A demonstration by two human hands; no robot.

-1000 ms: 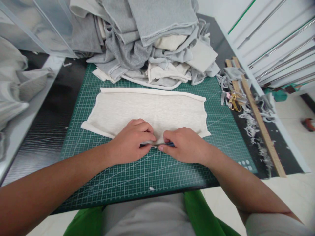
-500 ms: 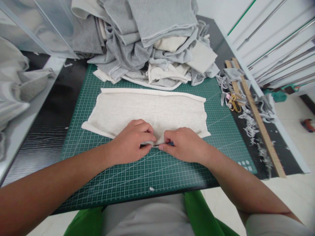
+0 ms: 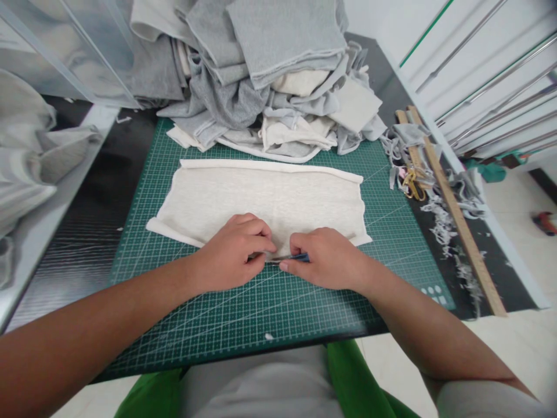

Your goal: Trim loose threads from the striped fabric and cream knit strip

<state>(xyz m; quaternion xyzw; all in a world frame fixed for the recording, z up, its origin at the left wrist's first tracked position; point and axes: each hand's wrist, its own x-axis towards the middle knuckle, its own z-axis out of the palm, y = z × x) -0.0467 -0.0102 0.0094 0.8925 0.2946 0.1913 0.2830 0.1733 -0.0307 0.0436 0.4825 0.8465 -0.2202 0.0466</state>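
Note:
A long cream fabric piece lies flat across the green cutting mat. My left hand pinches the fabric's near edge at the middle. Just to its right, my right hand holds a small blue-handled tool whose thin metal tip points left at that same edge. The two hands nearly touch. What the tool's tip does under the fingers is hidden.
A heap of grey and cream fabric pieces crowds the mat's far side. Wooden rulers, yellow-handled scissors and grey fabric scraps lie along the right. A shelf with bagged cloth stands at the left.
Both hands stay at the fabric's near edge. The blue tool shows a little more between them, and the view has shifted slightly.

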